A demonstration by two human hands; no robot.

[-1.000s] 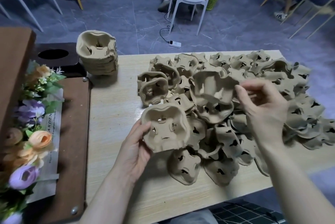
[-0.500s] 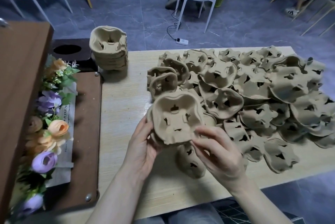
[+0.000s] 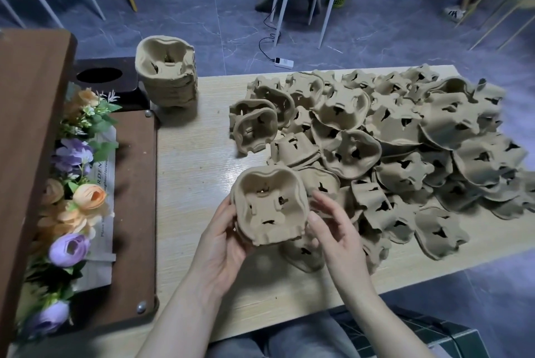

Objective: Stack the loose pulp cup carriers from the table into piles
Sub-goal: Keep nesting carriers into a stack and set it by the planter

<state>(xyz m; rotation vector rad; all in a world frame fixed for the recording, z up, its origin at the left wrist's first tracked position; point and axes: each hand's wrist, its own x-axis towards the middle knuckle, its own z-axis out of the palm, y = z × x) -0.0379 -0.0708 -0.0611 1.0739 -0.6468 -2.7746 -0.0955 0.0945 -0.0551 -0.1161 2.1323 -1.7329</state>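
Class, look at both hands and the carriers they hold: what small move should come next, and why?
Probably press the held carriers snug together. The left hand grips them while the right hand touches their edge; several rims show, so they look nested but loose. The loose heap waits.

Bare table (image 3: 188,172) left of the held stack (image 3: 267,207) up to the pile (image 3: 168,77); loose carriers (image 3: 405,155) crowd everything right.

held carriers (image 3: 267,207): nested, tilted | loose heap (image 3: 405,149) | pile (image 3: 168,77): upright
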